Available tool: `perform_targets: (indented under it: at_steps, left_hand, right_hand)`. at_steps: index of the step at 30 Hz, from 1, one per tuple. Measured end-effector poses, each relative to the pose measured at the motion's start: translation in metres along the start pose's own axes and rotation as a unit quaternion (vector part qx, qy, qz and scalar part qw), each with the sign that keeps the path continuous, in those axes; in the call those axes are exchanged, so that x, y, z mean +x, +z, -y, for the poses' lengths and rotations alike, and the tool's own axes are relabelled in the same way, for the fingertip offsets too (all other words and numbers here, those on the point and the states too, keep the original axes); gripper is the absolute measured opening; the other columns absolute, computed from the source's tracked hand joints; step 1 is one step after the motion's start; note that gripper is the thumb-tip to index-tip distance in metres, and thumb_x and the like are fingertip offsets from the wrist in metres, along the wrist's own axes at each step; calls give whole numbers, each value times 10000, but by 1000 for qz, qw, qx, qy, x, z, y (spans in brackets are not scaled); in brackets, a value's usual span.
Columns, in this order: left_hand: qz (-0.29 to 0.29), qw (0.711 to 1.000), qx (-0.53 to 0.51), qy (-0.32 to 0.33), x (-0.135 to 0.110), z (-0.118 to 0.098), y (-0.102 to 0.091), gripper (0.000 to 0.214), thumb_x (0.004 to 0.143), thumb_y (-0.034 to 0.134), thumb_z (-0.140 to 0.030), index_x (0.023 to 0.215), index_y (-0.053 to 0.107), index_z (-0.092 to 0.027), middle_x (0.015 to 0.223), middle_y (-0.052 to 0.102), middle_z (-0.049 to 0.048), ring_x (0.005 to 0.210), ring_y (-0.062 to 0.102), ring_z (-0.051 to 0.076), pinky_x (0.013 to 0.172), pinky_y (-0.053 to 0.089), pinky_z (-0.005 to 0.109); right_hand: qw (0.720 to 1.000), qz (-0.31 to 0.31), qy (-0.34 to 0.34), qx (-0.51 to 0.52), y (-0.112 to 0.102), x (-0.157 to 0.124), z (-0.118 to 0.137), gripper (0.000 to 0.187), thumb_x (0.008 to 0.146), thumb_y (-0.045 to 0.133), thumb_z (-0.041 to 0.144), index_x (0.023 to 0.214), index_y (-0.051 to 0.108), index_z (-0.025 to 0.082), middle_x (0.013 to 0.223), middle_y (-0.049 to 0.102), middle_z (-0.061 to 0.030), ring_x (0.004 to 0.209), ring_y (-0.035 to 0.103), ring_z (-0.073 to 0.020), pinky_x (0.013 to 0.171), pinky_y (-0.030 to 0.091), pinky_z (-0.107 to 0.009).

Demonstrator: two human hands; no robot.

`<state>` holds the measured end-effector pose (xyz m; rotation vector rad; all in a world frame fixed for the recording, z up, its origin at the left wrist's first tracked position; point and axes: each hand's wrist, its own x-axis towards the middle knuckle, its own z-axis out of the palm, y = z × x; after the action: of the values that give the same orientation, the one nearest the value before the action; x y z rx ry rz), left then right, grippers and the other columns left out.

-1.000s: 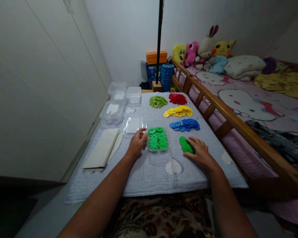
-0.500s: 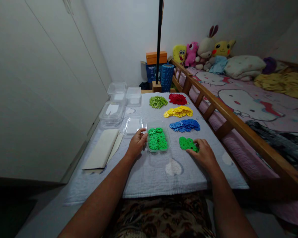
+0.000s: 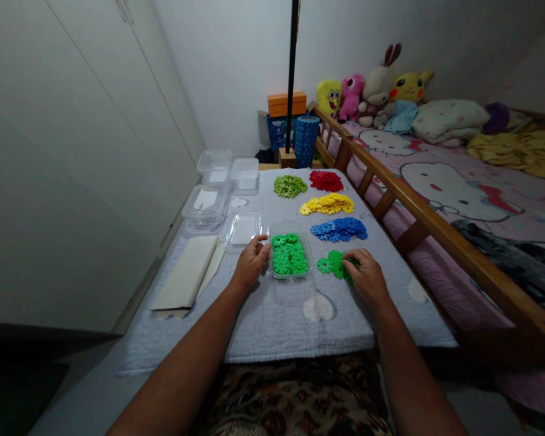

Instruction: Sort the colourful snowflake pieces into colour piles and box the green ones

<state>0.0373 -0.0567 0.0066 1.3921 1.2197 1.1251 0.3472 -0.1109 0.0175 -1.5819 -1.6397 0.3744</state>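
My left hand (image 3: 253, 259) is closed on the left rim of a clear plastic container (image 3: 310, 259). Inside it lie several green flower-shaped plastic discs (image 3: 289, 254). To the right, my right hand (image 3: 367, 274) pinches at a small pile of green flower-shaped discs (image 3: 331, 263) on the cloth; its fingers partly cover the pile. Just beyond are blue discs (image 3: 338, 229), then yellow discs (image 3: 327, 204), red discs (image 3: 326, 180) and light green discs (image 3: 289, 186). A clear lid (image 3: 244, 231) lies left of the container, close to my left fingers.
Stacked clear containers (image 3: 204, 209) stand at the back left of the cloth-covered table (image 3: 272, 327). A folded beige sheet (image 3: 186, 275) lies at the left. A black pole (image 3: 291, 79) rises behind the table, and a wooden bed rail (image 3: 418, 209) runs along the right.
My right hand has shifted slightly left, its fingers drawing closer together over the green pile. The green discs there now spread further left. My left hand stays at the container.
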Motion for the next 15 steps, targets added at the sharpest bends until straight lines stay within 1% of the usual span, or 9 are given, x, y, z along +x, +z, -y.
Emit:
perform_targets:
  at_steps: [2, 4, 7, 11, 13, 15]
  left_hand:
    - [0, 1000, -4, -7, -1, -1, 1, 472, 891, 552, -547, 1204, 547, -193, 641, 499, -86, 464, 443, 75, 466, 394, 189]
    - [2, 1000, -6, -9, -1, -3, 1, 473, 895, 546, -550, 1207, 544, -195, 631, 492, -89, 456, 435, 76, 465, 390, 191]
    - [2, 1000, -4, -4, -2, -4, 1, 467, 896, 545, -544, 1204, 547, -192, 623, 484, -89, 461, 435, 79, 465, 384, 192]
    - [-3, 1000, 3, 1, -2, -4, 1, 465, 897, 545, -536, 1202, 555, -185, 629, 492, -83, 483, 446, 82, 472, 384, 189]
    - [-1, 1000, 1, -1, -1, -3, 1, 480, 897, 543, -545, 1212, 550, -183, 629, 494, -85, 475, 438, 81, 468, 382, 190]
    - [3, 1000, -4, -5, -1, -3, 1, 499, 895, 544, -556, 1223, 544, -181, 628, 496, -86, 464, 432, 79, 463, 380, 192]
  right_hand:
    - [1000, -15, 11, 13, -4, 3, 5, 183, 853, 576, 362, 807, 684, 222, 913, 646, -76, 921, 626, -253, 902, 495, -424]
    - [999, -26, 22, 33, -7, 8, 12, 208, 852, 597, 391, 814, 710, 221, 911, 647, -74, 907, 632, -253, 874, 505, -428]
    - [996, -3, 22, 84, -6, 18, 29, 232, 848, 619, 411, 838, 740, 212, 883, 671, -65, 865, 640, -233, 798, 517, -385]
    - [992, 30, -1, 125, 12, 29, 58, 242, 850, 619, 389, 921, 755, 203, 918, 729, -59, 862, 651, -211, 817, 512, -357]
    - [992, 40, -20, 115, 24, 33, 72, 233, 859, 610, 351, 976, 753, 208, 941, 743, -59, 867, 655, -211, 844, 500, -365]
    - [994, 58, -46, 81, 37, 36, 83, 215, 870, 601, 298, 1002, 750, 218, 934, 747, -58, 871, 653, -216, 866, 480, -378]
